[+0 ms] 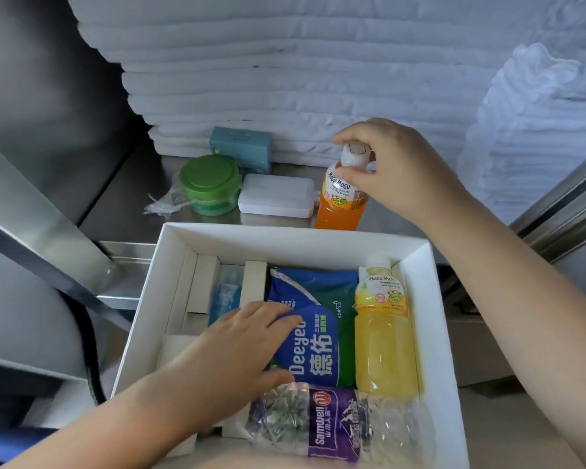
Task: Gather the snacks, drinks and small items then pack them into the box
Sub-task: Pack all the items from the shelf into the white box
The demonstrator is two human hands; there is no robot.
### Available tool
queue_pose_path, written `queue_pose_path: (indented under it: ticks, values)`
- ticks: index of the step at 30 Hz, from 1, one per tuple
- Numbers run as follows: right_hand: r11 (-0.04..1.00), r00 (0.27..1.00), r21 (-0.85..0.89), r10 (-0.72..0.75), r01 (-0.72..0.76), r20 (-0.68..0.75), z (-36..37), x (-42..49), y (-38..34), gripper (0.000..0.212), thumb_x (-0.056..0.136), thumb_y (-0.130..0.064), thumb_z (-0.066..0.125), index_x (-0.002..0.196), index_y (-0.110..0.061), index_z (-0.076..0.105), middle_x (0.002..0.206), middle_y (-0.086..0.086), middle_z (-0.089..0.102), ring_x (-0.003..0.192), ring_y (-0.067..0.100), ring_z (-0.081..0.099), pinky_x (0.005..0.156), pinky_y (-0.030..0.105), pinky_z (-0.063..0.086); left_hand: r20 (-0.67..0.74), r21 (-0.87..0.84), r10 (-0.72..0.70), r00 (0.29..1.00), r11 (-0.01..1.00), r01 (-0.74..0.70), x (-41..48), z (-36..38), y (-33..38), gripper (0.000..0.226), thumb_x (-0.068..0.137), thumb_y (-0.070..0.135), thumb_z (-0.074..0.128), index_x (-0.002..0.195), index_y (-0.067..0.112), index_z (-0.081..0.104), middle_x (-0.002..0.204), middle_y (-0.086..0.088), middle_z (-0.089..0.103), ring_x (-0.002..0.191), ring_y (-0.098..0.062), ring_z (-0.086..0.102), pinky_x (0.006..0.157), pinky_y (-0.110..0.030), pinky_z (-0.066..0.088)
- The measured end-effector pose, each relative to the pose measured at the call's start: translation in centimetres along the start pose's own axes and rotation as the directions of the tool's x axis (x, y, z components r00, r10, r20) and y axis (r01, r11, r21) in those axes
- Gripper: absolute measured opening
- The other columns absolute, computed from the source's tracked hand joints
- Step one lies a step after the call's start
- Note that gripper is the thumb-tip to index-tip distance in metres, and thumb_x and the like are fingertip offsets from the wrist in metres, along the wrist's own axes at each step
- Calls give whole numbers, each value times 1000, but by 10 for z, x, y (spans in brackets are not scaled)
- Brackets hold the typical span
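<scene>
**Inspector:** Where was the orange drink bottle?

**Onlooker:** It stood upright on the steel worktop, just beyond the far wall of the white box. Its long axis was vertical, cap uppermost. It was not in the box.

**Inspector:** Which hand had it?

**Onlooker:** The right hand, set above the bottle and to its right. Its fingers pinched the white cap, with the thumb on the near side. The box wall hid the base, so I could not tell whether the bottle was clear of the worktop.

**Inspector:** And the left hand?

**Onlooker:** It was inside the box, fingers straight and flat on the blue tissue pack, grasping nothing. It was well apart from the bottle, so the right was plainly the nearer hand.

**Inspector:** What did the coming move turn on?

**Onlooker:** In my judgement, direction and tilt. The box lay on the person's side of the bottle, so the bottle had to come back over the far wall. The yellow drink bottle lay on its side along the right wall, cap toward the far wall. The orange one would probably need laying down the same way. Room looked tight: the tissue pack sat against the yellow bottle, and a purple-labelled water bottle lay across the near end.

**Inspector:** Anything else outside the box?

**Onlooker:** A green tub, a white case and a teal box stood left of the orange bottle, in front of folded white towels.
</scene>
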State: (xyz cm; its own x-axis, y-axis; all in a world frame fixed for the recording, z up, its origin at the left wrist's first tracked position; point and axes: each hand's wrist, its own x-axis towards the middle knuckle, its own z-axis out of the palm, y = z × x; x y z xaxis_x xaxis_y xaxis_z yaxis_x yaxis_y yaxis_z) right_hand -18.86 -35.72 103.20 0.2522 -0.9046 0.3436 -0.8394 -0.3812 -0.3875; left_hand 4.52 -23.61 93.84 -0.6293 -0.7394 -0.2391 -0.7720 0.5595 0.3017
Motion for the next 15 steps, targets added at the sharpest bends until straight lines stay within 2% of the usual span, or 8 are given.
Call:
queue_pose_path:
  ticks: [2,5,8,10,13,15]
  values:
    - [999,999,42,33,-32,-34,1,-1,3,40,81,-29,72,118,-23,61,116,-4,61,100,9,56,77,19,42,4,-10,13,1000,1000,-13,0,-1,-2,78,80,73,34,145,41,4,150,22,9,134,4,9,108,-20,12]
    - [996,997,81,47,-41,-68,2,-5,6,34,78,-31,74,110,-23,64,104,-12,59,92,6,57,71,13,45,70,-99,46,996,994,-39,-1,-4,-1,85,71,80,33,144,46,4,147,28,8,121,17,2,99,-11,4]
    - [993,994,116,26,-13,-108,0,-9,5,33,78,-26,75,109,-22,67,101,-15,57,93,7,60,79,29,55,93,-110,74,993,992,-63,0,-1,0,80,77,75,38,145,44,9,145,27,12,111,21,-2,91,-3,-1]
    - [992,990,123,-13,31,-142,-3,-13,3,34,78,-24,75,111,-18,67,101,-12,58,93,11,61,81,38,55,88,-100,78,993,993,-69,1,0,0,77,79,72,38,145,43,10,145,27,13,109,22,-3,89,-1,-3]
    - [984,962,125,-88,124,-260,-12,-22,-1,35,80,-25,72,113,-14,66,103,-8,59,93,13,62,82,37,55,98,-92,75,992,994,-66,0,2,-1,77,79,72,37,145,43,10,146,26,13,109,21,-3,87,-1,-4]
    - [963,924,204,-90,176,-372,-21,-28,-6,34,81,-25,71,113,-14,66,103,-7,60,95,7,61,83,31,55,107,-106,74,992,992,-62,0,2,-2,78,78,74,36,145,43,10,146,26,14,106,23,-4,83,3,-2]
